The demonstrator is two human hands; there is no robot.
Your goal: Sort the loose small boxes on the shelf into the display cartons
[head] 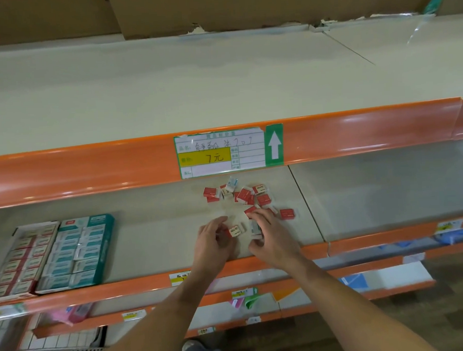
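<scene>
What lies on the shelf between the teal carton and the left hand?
Nothing: in the head view the shelf is bare between the teal carton and the left hand.

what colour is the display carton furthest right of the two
Teal with white trim; the display carton shows in the head view.

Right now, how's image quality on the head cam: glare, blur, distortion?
Head view: wide-angle bend curves the orange shelf edge; glare streaks on that edge; print on the loose boxes too soft to read; cartons at left soft; both hands, left hand and right hand, fairly sharp; lighting dim and warm.
</scene>
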